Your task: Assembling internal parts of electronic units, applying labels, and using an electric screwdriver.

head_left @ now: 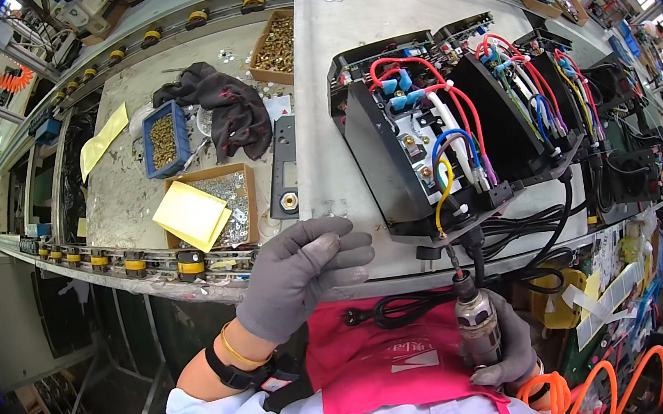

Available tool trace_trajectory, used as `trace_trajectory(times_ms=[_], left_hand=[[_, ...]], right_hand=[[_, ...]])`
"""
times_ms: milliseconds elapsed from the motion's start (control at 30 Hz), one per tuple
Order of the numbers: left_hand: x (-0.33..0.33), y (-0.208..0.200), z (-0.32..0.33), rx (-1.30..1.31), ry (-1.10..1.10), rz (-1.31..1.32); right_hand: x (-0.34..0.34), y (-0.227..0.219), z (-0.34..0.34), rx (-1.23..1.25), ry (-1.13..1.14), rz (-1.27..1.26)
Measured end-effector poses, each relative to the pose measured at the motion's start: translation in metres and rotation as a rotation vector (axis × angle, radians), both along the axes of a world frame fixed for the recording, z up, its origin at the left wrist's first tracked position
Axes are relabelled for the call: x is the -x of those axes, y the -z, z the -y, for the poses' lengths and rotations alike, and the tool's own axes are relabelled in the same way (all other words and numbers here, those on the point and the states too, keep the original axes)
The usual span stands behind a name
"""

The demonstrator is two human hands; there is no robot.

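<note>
My right hand (513, 340), in a grey glove, is wrapped round a metal-bodied power screwdriver (478, 325) with its bit pointing up. The bit's tip is close below the front edge of a black metal housing (380, 143), near the end of a yellow wire (443, 193). Red, white and blue wires show in this open unit. My left hand (304, 275), also gloved in grey, hovers left of the unit by the bench edge. Its fingers are curled with the thumb against them; whatever they may hold is hidden.
More wired black units (504, 95) stand to the right, with black power cables (525, 229) trailing below. At left lie a blue bin of brass parts (182, 126), a carton of washers (248, 180), a carton of screws (254, 69) and a dark cloth (232, 107). An orange coiled hose (609, 380) runs lower right.
</note>
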State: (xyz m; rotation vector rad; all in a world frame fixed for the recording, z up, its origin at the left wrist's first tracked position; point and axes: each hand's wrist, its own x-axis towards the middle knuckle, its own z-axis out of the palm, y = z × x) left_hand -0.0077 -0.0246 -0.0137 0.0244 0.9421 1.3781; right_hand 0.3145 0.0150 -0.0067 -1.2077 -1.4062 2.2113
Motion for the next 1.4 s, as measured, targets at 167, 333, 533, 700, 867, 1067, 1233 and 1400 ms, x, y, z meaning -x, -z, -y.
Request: trace_trajectory(times_ms=[167,333,533,700,867,1067,1233,1400], left_hand=[[0.007,0.003,0.004,-0.044,0.137,-0.172],[0.012,0.013,0.007,-0.129,0.145,-0.137],[0.0,-0.006,-0.003,-0.032,0.101,-0.121],[0.002,-0.011,-0.006,-0.036,0.141,-0.131],[-0.003,-0.031,-0.019,-0.078,0.3,-0.494],[-0.01,-0.026,-0.061,-0.746,0.202,-1.496],[-0.007,-0.035,-0.085,-1.004,0.37,-1.756],[-0.006,-0.035,-0.093,-1.02,0.464,-1.735]], right_hand=[[0.003,-0.003,-0.002,0.033,-0.013,0.007],[-0.001,0.004,-0.001,-0.041,-0.033,-0.009],[-0.001,0.002,-0.001,-0.017,-0.048,-0.02],[-0.001,0.001,-0.001,-0.052,-0.048,-0.029],[0.003,-0.001,-0.005,-0.085,-0.072,-0.022],[0.003,-0.002,-0.002,-0.067,-0.076,-0.003],[-0.001,-0.001,-0.004,-0.115,-0.134,0.067],[-0.001,0.0,-0.006,-0.09,-0.119,0.106]])
